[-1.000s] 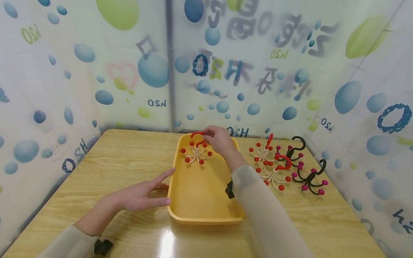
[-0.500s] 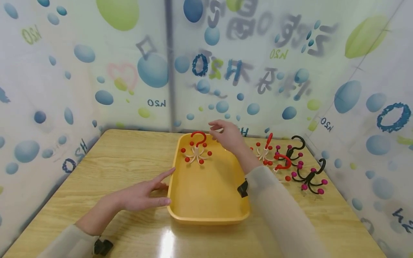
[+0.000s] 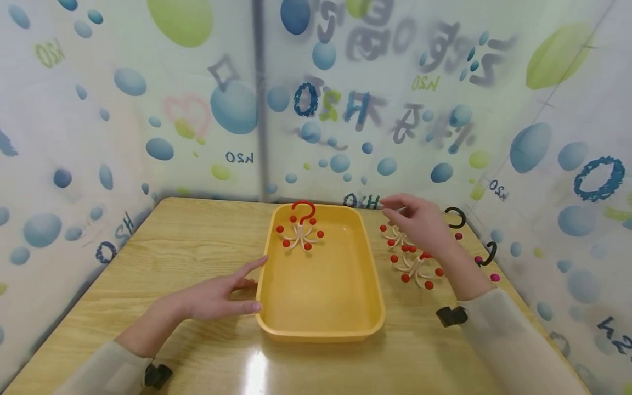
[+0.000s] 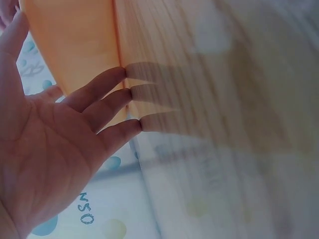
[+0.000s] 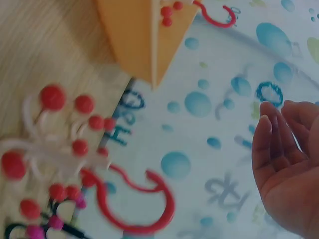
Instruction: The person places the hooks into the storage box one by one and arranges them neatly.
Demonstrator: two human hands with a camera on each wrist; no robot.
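Red-and-white octopus-style hook point(image 3: 301, 232) sits in the far-left part of the yellow tray point(image 3: 318, 293), red curved end up, pale arms splayed with red ball tips; curved end shows past the tray edge in the right wrist view. Tray lies flat on the wood-grain table point(image 3: 202, 236), long sides running away from the person. Left hand point(image 3: 217, 299) is at the tray's left side: fingers straight and spread, index fingertip and thumb tip touching the rim, hand flat-ish and not wrapped round it. Right hand point(image 3: 422, 222) is right of the tray, above the hooks there: fingers loosely bent, thumb and fingertips apart, nothing in the grasp. Two more red-and-white hooks are on the table right of the tray: the far one point(image 3: 398, 238) has its curved end hidden behind the right hand, the near one point(image 3: 416, 269) is partly covered by the wrist. Further right, two black hooks with magenta ball tips, far one point(image 3: 456, 218) and near one point(image 3: 489, 255), both mostly blocked by the right hand and forearm. Both sleeves are pale, with a black wrist unit point(image 3: 157, 376) at the left cuff and a black strap piece point(image 3: 451, 316) at the right. Backdrop point(image 3: 197, 170): pale sheeting, blue and green dots, mirrored "H2O" lettering.
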